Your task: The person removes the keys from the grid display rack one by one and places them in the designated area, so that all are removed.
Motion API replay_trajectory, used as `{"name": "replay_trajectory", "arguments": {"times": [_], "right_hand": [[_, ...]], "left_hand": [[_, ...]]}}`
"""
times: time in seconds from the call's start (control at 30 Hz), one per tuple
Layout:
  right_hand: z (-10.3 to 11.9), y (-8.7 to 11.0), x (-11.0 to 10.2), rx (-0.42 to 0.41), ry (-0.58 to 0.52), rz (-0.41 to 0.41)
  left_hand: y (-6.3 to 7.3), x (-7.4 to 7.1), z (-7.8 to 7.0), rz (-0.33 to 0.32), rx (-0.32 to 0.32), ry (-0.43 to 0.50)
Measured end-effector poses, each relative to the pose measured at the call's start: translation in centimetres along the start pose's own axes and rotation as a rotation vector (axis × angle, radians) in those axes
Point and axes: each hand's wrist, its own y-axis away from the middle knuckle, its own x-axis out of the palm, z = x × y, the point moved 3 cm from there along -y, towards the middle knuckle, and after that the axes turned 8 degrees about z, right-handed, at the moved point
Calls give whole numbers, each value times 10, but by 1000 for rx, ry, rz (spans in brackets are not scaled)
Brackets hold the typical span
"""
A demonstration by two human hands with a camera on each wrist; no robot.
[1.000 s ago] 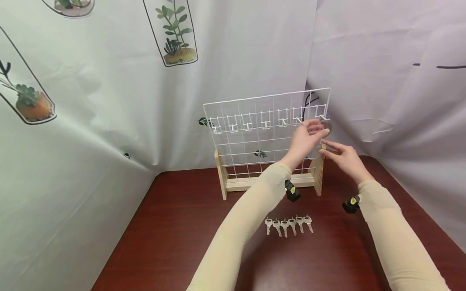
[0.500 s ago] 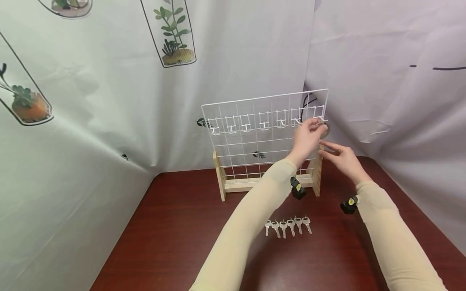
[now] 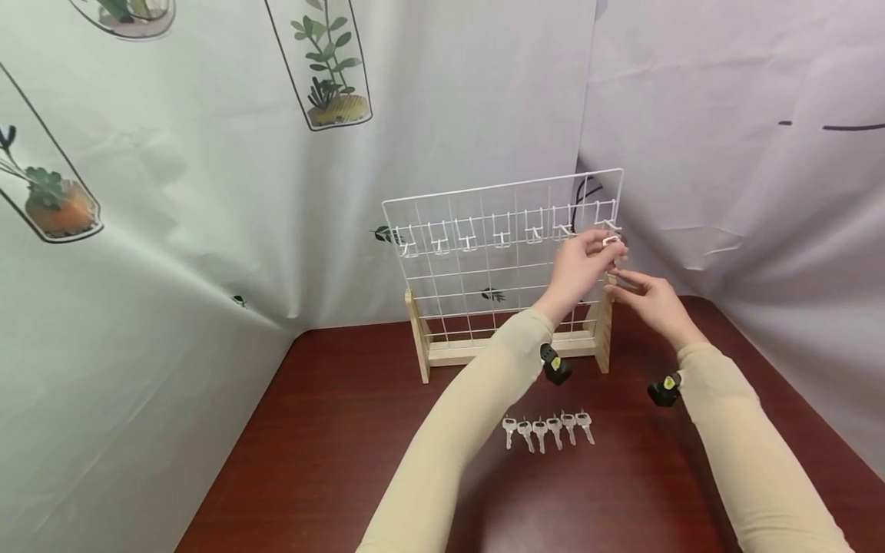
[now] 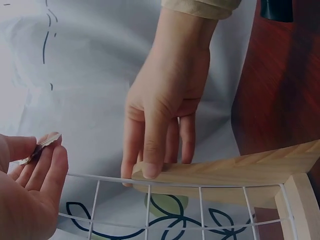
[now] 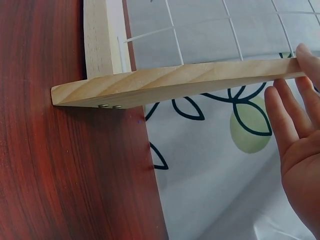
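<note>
In the head view my left hand (image 3: 579, 261) pinches a silver key (image 3: 611, 241) between thumb and fingers, just below the rightmost hook (image 3: 608, 224) of a white wire grid rack. Up close in the left wrist view, that key (image 4: 42, 147) lies between thumb and fingertips, apart from the grid wires. My right hand (image 3: 653, 303) grips the upper end of the rack's right wooden post (image 3: 604, 330). Its thumb is on one side and its fingers on the other, as the right wrist view shows at the post (image 5: 150, 85).
Several more keys (image 3: 541, 435) lie in a row on the dark red table (image 3: 332, 461) in front of the rack. Several white hooks (image 3: 501, 238) hang along the upper grid. Patterned cloth (image 3: 470, 92) closes in the back and sides.
My left hand has shifted slightly right and then back, and the key in its fingers has turned so that its head shows. The right hand keeps its grip on the post.
</note>
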Motion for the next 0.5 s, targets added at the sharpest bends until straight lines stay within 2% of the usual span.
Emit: {"name": "replay_trajectory", "arguments": {"times": [0.27,0.5], "right_hand": [[-1,1,2,2,22,9],[0,0,0,24,59,-3]], "left_hand": [[7,-4,-6,77,0,44],[17,-8,-10,164,32,-7]]}}
